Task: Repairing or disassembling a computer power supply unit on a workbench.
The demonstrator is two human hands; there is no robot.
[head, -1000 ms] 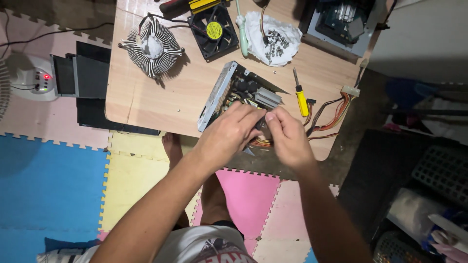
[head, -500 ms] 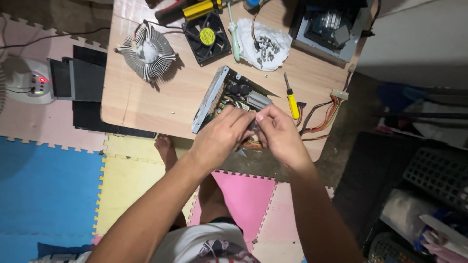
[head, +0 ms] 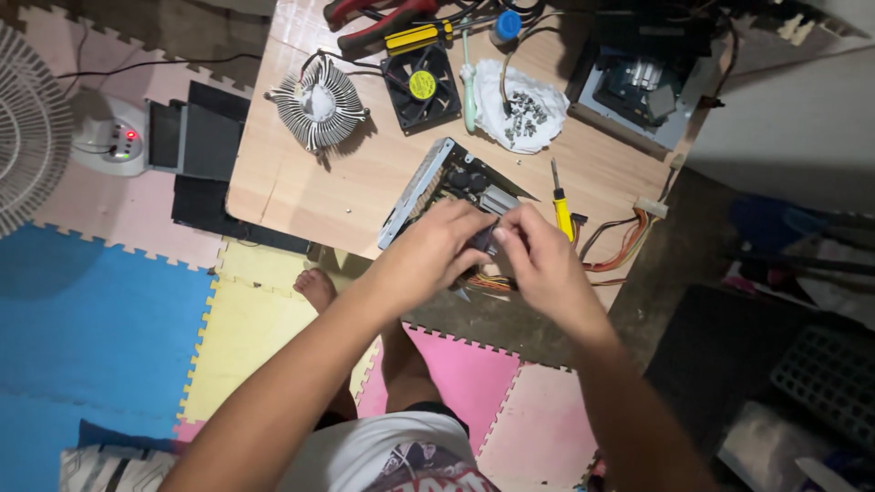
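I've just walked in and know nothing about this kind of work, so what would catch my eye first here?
First, the left hand and right hand meeting over an opened metal power supply box at the near edge of the wooden table, pinching a small dark part between them. Behind it lie a round finned heatsink and a black fan. A yellow-handled screwdriver rests just right of the hands.

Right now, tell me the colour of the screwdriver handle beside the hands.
Yellow; the screwdriver lies just right of the right hand, head view.
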